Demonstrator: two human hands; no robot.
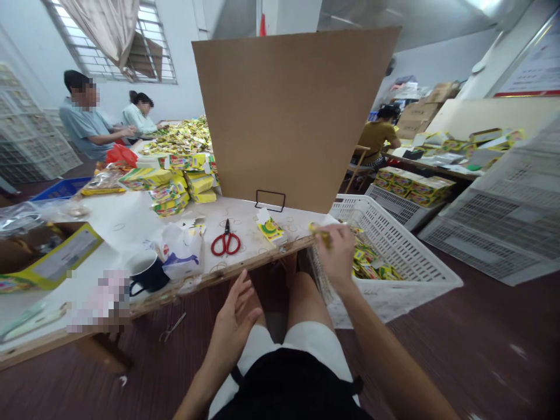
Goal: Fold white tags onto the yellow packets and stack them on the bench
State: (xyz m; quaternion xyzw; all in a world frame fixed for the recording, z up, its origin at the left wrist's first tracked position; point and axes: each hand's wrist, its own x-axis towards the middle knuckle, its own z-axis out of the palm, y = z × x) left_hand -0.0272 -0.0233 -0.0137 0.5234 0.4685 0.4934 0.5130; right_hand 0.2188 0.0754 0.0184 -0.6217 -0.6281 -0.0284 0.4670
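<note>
My right hand is closed around a small yellow packet, blurred by motion, between the table's edge and the white plastic basket. In that basket lie many small yellow-and-green packets. My left hand hangs empty over my lap, just off the table's front edge, with its fingers stretched out. On the table, a small stack of yellow-and-green cards or flat boxes lies nearest to both hands. Red-handled scissors rest to its left, with loose rubber bands scattered around.
A large cardboard sheet stands upright behind a black wire stand. Left are a dark mug, a tissue pack, an open carton and stacked yellow boxes. Other people sit farther back. Crates stand right.
</note>
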